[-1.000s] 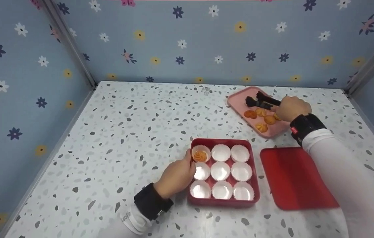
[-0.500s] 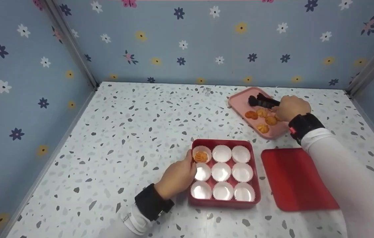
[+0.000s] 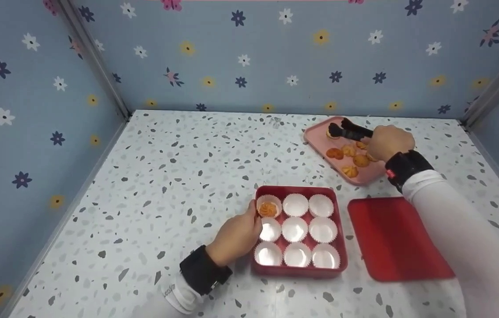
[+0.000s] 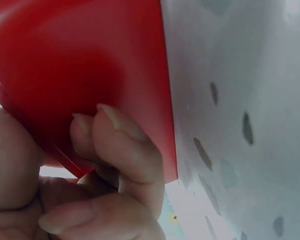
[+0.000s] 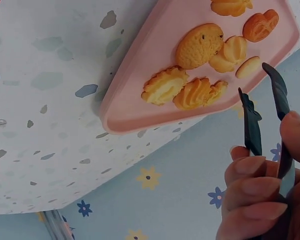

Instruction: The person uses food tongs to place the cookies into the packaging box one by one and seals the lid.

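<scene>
On my head feed, the left hand is closed round the left wall of the red box, thumb at the rim; on the left wrist feed its fingers bend against the outer side. Nine white paper cups stand inside in three rows, and the one at the box's back-left corner holds a swirled cookie.

The right hand is curled round black tongs over the pink tray, which lies toward the desk's back-right corner. From the right wrist I see the tong tips spread, beside a small pale cookie by the tray's edge; I can't tell if they touch it. More golden cookies lie on that tray.

A flat red lid sits right of the box, partly hidden by the right sleeve.
</scene>
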Action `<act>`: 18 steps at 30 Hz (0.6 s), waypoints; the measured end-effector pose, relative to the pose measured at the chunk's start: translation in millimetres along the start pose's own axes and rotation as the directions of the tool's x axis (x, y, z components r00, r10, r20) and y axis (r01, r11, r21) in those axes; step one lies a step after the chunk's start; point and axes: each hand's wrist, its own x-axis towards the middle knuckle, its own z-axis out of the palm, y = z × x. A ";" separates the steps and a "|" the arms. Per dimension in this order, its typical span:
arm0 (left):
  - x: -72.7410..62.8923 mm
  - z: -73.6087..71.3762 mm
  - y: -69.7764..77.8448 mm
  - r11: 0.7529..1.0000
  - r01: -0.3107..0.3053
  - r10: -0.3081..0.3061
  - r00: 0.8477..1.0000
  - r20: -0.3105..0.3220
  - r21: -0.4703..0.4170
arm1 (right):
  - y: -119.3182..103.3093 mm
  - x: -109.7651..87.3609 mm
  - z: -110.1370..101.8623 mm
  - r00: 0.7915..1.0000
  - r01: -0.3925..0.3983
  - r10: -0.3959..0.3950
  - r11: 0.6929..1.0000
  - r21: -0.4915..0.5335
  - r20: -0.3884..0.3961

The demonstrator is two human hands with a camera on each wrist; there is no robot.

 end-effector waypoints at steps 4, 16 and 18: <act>0.1 0.8 0.4 1.000 0.002 -0.002 1.000 -0.006 0.005 | -2.8 3.4 1.3 1.000 0.003 -0.003 1.000 0.015 0.021; 0.1 1.8 -0.1 1.000 0.017 -0.017 1.000 -0.004 0.001 | -13.8 11.8 -1.1 0.998 0.063 -0.063 0.998 -0.006 0.009; 0.0 1.3 -0.2 1.000 0.018 -0.018 1.000 -0.002 0.000 | -16.5 11.9 -3.8 0.998 0.068 -0.067 0.997 -0.025 0.005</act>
